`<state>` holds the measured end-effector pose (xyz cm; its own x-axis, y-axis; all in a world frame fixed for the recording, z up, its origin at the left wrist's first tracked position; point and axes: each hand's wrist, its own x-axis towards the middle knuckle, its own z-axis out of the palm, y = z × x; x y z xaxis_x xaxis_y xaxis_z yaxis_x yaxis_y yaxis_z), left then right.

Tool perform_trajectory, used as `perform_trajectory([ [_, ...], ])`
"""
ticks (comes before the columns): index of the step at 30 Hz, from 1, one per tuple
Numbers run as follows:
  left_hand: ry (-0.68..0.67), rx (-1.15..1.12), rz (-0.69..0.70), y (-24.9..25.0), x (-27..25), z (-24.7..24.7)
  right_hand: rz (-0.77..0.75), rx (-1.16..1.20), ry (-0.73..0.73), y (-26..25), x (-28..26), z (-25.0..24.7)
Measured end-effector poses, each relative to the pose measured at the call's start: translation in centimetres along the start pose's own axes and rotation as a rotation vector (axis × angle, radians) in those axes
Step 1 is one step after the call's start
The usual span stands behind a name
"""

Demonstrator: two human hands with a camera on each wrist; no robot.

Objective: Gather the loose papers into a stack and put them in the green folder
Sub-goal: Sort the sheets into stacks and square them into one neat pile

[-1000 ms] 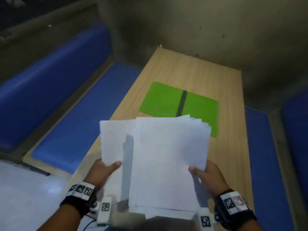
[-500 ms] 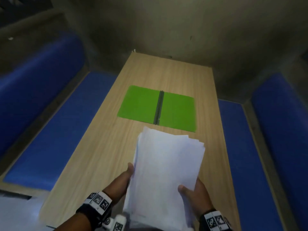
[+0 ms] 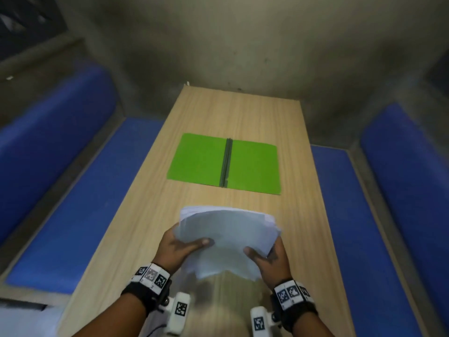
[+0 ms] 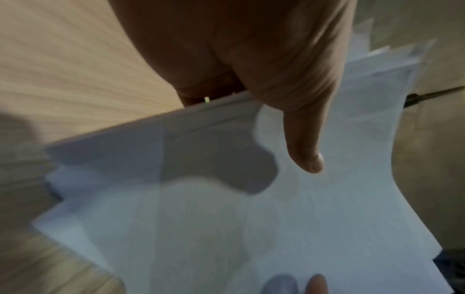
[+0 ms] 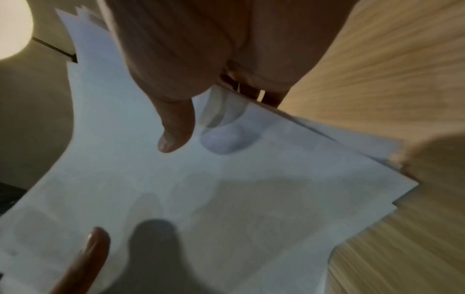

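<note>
A stack of white papers (image 3: 226,242) is held upright over the near half of the wooden table (image 3: 136,229), its edges slightly uneven. My left hand (image 3: 179,249) grips its left side, thumb across the front sheet and fingers behind. My right hand (image 3: 269,259) grips the right side the same way. The papers (image 4: 276,208) fill the left wrist view under my left thumb (image 4: 307,151); the papers (image 5: 226,189) also fill the right wrist view. The green folder (image 3: 199,161) lies open and flat beyond the stack, its dark spine in the middle.
Blue padded benches (image 3: 73,205) run along both long sides of the table, the right one (image 3: 340,215) close to the edge. A bare concrete wall (image 3: 243,49) closes off the far end.
The fanned sheets have been pulled together into one stack between both hands. The stack has tipped up from lying flat to standing on edge, nearer to me.
</note>
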<state>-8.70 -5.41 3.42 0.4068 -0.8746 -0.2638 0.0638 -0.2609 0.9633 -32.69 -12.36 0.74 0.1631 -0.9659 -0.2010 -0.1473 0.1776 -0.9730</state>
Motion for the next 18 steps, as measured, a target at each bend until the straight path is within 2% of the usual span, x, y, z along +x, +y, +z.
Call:
perform_trajectory([
  [4,0.137,0.094,-0.034,0.7,-0.3,1.7,0.009,0.052,0.074,-0.4,0.1,1.8],
  [7,0.094,0.133,0.051,1.4,-0.4,2.0,-0.069,0.068,0.087,-1.3,0.1,1.6],
  [9,0.105,0.077,0.034,1.6,-0.5,1.6,-0.093,0.004,0.097,-1.3,0.0,1.0],
  [12,0.044,-0.029,-0.003,0.1,-0.6,1.1,0.001,0.025,0.019,-0.2,-0.8,0.3],
  [13,0.028,-0.032,0.001,-0.4,-0.7,1.0,-0.017,0.051,0.008,0.0,-1.0,0.3],
  [15,0.044,-0.02,0.044,-0.5,-0.8,0.8,-0.09,0.091,0.048,-0.6,-1.1,0.1],
  [18,0.072,-0.063,0.163,0.6,-0.8,0.9,-0.186,0.274,0.143,-2.4,-0.7,-0.2],
])
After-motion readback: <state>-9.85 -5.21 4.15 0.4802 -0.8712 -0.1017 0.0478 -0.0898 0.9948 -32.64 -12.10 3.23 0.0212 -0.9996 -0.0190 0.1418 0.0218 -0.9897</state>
